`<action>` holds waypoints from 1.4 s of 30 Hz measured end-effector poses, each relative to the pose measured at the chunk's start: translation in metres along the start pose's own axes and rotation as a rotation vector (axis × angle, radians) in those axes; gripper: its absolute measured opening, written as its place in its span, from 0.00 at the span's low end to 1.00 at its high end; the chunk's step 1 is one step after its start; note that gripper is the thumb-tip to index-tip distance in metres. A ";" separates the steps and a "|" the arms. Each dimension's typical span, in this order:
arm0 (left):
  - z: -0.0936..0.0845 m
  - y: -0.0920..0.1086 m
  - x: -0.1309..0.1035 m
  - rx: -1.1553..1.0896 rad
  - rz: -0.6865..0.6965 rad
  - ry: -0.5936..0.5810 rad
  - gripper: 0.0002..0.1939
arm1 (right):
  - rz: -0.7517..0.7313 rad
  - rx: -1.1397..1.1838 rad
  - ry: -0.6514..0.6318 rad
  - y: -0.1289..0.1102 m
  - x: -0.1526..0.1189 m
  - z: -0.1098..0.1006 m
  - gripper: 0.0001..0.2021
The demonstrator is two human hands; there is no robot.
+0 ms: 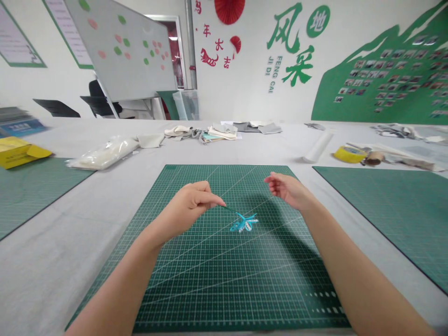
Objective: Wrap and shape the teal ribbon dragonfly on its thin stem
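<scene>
Between thumb and forefinger my left hand (191,205) pinches the end of a thin dark green stem. At the stem's other end is a small turquoise ornament (245,223) with looped, petal-like parts and pale glittery strips, over the middle of the green cutting mat (196,275). To the right of the ornament, my right hand (285,189) is raised above the mat's far right part with its fingers curled together. It does not touch the ornament, and whether anything small is between its fingertips cannot be made out.
Other green mats lie at the left (31,186) and right (385,205). Farther back are a plastic-wrapped packet (105,154), a yellow box (21,151), cloth pieces (224,130), a white roll (318,147), yellow tape (350,154) and a cardboard tube (374,158).
</scene>
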State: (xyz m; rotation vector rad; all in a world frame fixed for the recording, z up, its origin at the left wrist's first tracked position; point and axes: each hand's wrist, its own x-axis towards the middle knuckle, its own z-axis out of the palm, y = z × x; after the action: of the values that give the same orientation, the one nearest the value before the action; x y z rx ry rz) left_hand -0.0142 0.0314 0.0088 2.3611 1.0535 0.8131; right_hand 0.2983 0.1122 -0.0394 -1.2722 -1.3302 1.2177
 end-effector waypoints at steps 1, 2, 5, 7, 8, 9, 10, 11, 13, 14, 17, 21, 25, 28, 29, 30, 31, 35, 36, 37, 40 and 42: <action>0.000 0.000 0.000 -0.007 -0.004 -0.001 0.16 | -0.060 -0.187 0.066 0.003 0.001 0.004 0.13; -0.001 0.000 0.000 -0.017 -0.008 -0.004 0.16 | -0.163 -0.367 0.128 0.003 0.000 0.009 0.12; -0.002 0.001 -0.001 -0.061 -0.020 -0.009 0.15 | -0.489 -0.656 0.249 -0.007 -0.011 0.024 0.08; -0.003 0.001 -0.001 -0.087 -0.029 0.003 0.15 | -0.540 -0.600 0.209 -0.020 -0.023 0.034 0.08; -0.003 0.001 -0.001 -0.096 -0.037 0.013 0.14 | -0.541 -0.495 0.138 -0.026 -0.029 0.039 0.09; -0.004 0.001 -0.001 -0.103 -0.045 0.024 0.14 | -0.508 -0.346 0.001 -0.031 -0.035 0.044 0.08; -0.004 0.001 -0.001 -0.111 -0.053 0.034 0.13 | -0.447 -0.173 -0.157 -0.035 -0.041 0.048 0.09; -0.004 0.000 -0.001 -0.118 -0.061 0.043 0.13 | -0.376 -0.034 -0.324 -0.037 -0.046 0.052 0.13; -0.005 -0.001 0.000 -0.128 -0.071 0.065 0.12 | -0.221 0.174 -0.647 -0.037 -0.052 0.058 0.24; -0.006 -0.001 0.000 -0.131 -0.074 0.077 0.12 | -0.149 0.231 -0.781 -0.035 -0.053 0.060 0.29; -0.007 -0.002 0.000 -0.143 -0.080 0.107 0.11 | 0.012 0.204 -0.983 -0.030 -0.051 0.060 0.34; -0.008 -0.001 0.000 -0.167 -0.085 0.097 0.11 | 0.011 -0.026 -0.844 -0.031 -0.046 0.048 0.13; -0.007 0.000 0.000 -0.167 -0.092 0.074 0.11 | -0.104 0.000 -0.655 -0.036 -0.044 0.034 0.07; -0.007 -0.001 0.000 -0.138 -0.091 0.071 0.12 | -0.141 0.056 -0.575 -0.038 -0.045 0.030 0.07; -0.006 -0.001 0.000 -0.128 -0.089 0.071 0.12 | -0.149 0.072 -0.557 -0.038 -0.045 0.029 0.08; -0.006 -0.001 0.000 -0.120 -0.089 0.073 0.12 | -0.157 0.087 -0.548 -0.038 -0.046 0.029 0.07; -0.006 -0.001 0.001 -0.115 -0.091 0.074 0.12 | -0.164 0.102 -0.545 -0.037 -0.046 0.029 0.07; -0.006 -0.002 0.001 -0.113 -0.096 0.080 0.12 | -0.173 0.162 -0.555 -0.034 -0.046 0.030 0.09; -0.006 -0.002 0.001 -0.115 -0.096 0.084 0.12 | -0.176 0.169 -0.559 -0.034 -0.046 0.030 0.09; -0.005 -0.003 0.001 -0.116 -0.096 0.085 0.12 | -0.182 0.174 -0.562 -0.034 -0.046 0.031 0.10; -0.004 -0.006 0.000 -0.100 -0.101 0.094 0.12 | -0.238 0.192 -0.573 -0.036 -0.048 0.034 0.09; -0.003 -0.008 0.000 -0.063 -0.109 0.105 0.13 | -0.289 0.203 -0.575 -0.037 -0.049 0.036 0.07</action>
State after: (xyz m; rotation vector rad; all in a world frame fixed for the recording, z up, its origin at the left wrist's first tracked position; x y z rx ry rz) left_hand -0.0204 0.0365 0.0060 2.2089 1.1709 0.9237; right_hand 0.2612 0.0617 -0.0051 -0.5722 -1.6704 1.5214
